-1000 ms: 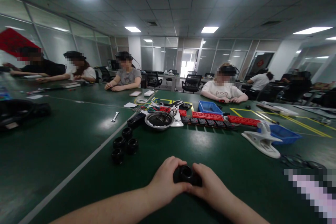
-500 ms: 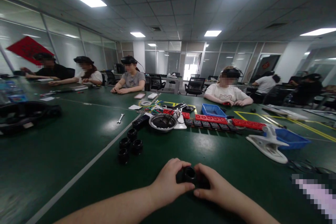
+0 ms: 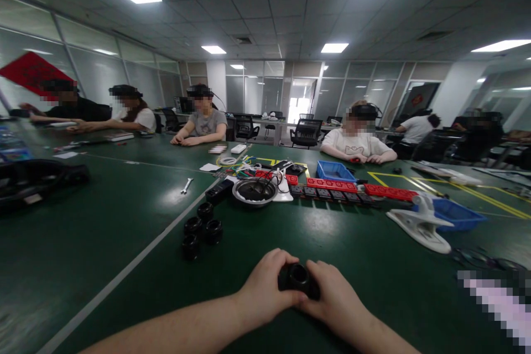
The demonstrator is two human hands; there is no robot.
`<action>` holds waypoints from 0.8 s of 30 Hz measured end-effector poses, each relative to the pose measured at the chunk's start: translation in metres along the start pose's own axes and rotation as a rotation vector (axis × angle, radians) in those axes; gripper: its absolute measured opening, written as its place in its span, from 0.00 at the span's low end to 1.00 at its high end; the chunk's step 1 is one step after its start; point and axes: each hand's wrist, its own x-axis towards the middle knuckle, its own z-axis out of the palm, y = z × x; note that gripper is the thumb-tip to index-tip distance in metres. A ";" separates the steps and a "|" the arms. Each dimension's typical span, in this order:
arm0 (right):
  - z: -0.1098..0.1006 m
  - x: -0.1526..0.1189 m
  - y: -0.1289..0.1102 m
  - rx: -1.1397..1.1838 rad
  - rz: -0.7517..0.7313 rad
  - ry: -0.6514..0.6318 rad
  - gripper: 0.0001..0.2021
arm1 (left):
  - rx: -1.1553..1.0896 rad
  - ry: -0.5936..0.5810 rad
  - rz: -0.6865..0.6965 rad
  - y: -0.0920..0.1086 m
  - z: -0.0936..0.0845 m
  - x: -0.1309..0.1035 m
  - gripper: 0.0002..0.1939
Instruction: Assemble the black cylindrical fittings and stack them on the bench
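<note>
Between my two hands, low in the middle of the view, is a black ring-shaped part (image 3: 299, 274) with its round opening facing up. My left hand (image 3: 267, 282) curls round its left side, fingers and thumb on it. From the right, my right hand (image 3: 334, 293) closes on the same side of the dark part, its thumb near my left thumb. Darker pieces beside the ring are partly hidden by the fingers. Several similar black ring parts (image 3: 193, 226) stand grouped on the green table to the left.
A metal bowl (image 3: 254, 192), red and black strips (image 3: 332, 185), a blue tray (image 3: 335, 171) and tangled cables lie farther back. A wrench (image 3: 186, 186) is at left, a white clamp-like stand (image 3: 418, 227) at right. Several people sit around the table (image 3: 136, 204).
My right hand has come in against the black part, closing the gap that was between its fingers and the ring. The whole view has shifted slightly.
</note>
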 end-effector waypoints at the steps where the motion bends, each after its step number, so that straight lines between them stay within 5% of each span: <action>1: 0.001 -0.002 -0.003 -0.050 0.002 0.020 0.13 | 0.005 0.005 -0.001 0.000 0.000 0.000 0.23; 8: -0.012 -0.006 0.001 0.004 -0.150 0.010 0.25 | 0.038 -0.021 0.021 0.003 0.000 -0.001 0.18; 12: -0.019 -0.002 0.015 0.139 -0.265 -0.107 0.15 | 0.053 -0.064 0.027 0.006 -0.002 0.000 0.17; 17: -0.017 0.000 0.015 0.169 -0.158 -0.110 0.14 | 0.102 -0.081 -0.012 0.006 0.000 0.002 0.18; 24: -0.005 -0.004 -0.006 -0.189 -0.051 0.034 0.18 | 0.130 -0.018 -0.030 -0.001 0.004 0.004 0.16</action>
